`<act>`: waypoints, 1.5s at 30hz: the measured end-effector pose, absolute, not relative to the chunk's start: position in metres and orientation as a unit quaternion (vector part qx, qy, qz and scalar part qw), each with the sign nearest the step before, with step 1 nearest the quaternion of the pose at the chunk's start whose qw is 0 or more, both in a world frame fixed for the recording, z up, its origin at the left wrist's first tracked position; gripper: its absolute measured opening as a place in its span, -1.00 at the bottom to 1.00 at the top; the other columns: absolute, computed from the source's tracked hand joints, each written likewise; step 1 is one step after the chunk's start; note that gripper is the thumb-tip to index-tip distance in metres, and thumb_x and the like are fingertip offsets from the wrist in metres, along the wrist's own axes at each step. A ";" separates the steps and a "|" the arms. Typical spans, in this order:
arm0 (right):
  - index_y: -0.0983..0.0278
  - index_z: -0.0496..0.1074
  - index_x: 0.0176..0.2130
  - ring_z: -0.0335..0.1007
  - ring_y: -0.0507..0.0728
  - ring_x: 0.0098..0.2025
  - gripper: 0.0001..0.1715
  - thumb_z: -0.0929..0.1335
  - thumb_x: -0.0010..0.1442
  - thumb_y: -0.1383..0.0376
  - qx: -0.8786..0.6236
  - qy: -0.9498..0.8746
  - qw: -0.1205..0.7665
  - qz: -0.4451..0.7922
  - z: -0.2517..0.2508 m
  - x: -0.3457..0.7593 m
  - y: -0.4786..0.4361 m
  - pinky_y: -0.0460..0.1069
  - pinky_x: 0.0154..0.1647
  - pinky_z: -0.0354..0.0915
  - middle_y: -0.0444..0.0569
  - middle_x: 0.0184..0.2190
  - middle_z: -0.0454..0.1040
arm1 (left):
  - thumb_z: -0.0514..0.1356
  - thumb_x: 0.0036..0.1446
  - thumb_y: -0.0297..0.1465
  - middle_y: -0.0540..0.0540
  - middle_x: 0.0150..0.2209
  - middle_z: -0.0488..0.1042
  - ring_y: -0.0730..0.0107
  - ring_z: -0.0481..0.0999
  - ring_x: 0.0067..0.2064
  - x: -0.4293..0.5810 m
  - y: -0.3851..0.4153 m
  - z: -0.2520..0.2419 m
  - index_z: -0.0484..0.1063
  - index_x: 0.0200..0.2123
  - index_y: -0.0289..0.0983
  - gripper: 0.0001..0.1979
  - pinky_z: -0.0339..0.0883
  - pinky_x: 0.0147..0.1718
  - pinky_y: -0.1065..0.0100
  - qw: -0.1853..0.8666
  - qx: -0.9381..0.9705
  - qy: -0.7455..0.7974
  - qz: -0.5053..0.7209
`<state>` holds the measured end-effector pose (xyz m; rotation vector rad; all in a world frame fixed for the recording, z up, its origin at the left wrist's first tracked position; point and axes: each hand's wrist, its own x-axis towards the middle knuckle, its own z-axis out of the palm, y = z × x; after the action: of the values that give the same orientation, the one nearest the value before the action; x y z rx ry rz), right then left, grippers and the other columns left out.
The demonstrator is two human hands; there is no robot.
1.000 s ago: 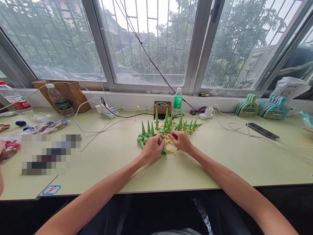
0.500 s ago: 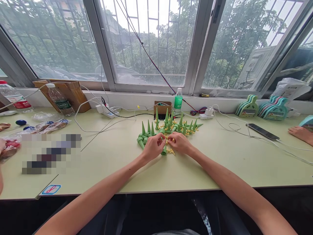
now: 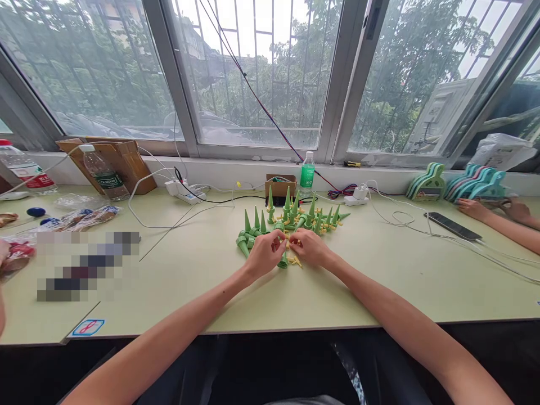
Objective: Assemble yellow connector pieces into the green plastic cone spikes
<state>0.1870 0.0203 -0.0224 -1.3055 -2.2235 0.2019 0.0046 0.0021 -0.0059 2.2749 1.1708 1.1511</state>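
My left hand (image 3: 265, 254) is closed round a green plastic cone (image 3: 283, 260) whose wide end points toward me. My right hand (image 3: 311, 247) pinches a small yellow piece (image 3: 291, 243) against the cone's side; the two hands touch at the fingertips. Just behind them lies a heap of green cones (image 3: 291, 218), some upright and some on their sides, mixed with small yellow pieces (image 3: 297, 261) on the pale green table (image 3: 379, 281).
A cardboard box (image 3: 280, 184) and green bottle (image 3: 307, 171) stand behind the heap. Power strip (image 3: 185, 193), cables, chargers and a phone (image 3: 453, 225) lie around. Water bottles and snack packets sit left. Another person's hands (image 3: 476, 209) touch coloured stacked items (image 3: 476, 183) at right.
My right hand has moved in from the yellow pieces to meet my left hand at the cone. At far right another person's hands have moved in to the coloured stack.
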 end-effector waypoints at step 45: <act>0.28 0.41 -0.27 0.29 0.02 -0.48 -0.80 0.27 0.27 0.21 -0.396 -0.791 0.450 0.123 -0.010 0.177 0.006 -0.08 -0.43 0.25 -0.05 -0.41 0.48 | 0.16 0.12 -0.33 -0.02 -0.36 0.46 0.55 0.27 -0.54 0.003 0.004 -0.005 0.46 -0.28 -0.26 -0.85 0.19 -0.50 0.45 0.164 0.821 0.383 0.390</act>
<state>0.1766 0.0065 -0.0097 -0.9801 -1.9557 0.3043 0.0028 0.0035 -0.0048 2.3396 1.0920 1.1126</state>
